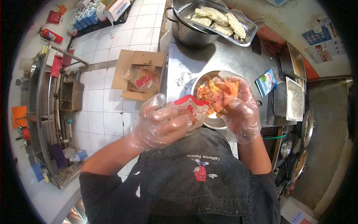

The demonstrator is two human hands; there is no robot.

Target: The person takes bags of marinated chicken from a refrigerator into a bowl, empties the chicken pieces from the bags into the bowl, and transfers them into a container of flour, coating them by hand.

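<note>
Nearest, below a dark apron's (197, 194) wearer's view, the left hand (160, 121), in a clear plastic glove, has its fingers closed on a red-edged paper bag (197, 108). Just right of it, the gloved right hand (244, 108) has its fingers bunched around a clump of reddish-orange food (223, 91), over a round metal bowl (214, 122) on the table (231, 58). The clump is out of the bowl and outside the bag's mouth; more small orange pieces (203, 91) remain in the bowl. How much the bag holds inside cannot be told.

Farther right lie a blue-and-white pouch (266, 82) and a metal pan (294, 118) with pale contents. To the left, an open cardboard box (121, 72) stands beside the table with clear plastic packaging inside. Farthest, a metal tray (250, 28) carries pale, coated pieces (210, 16), apparently uncooked, resting over a large pot (190, 36).
</note>
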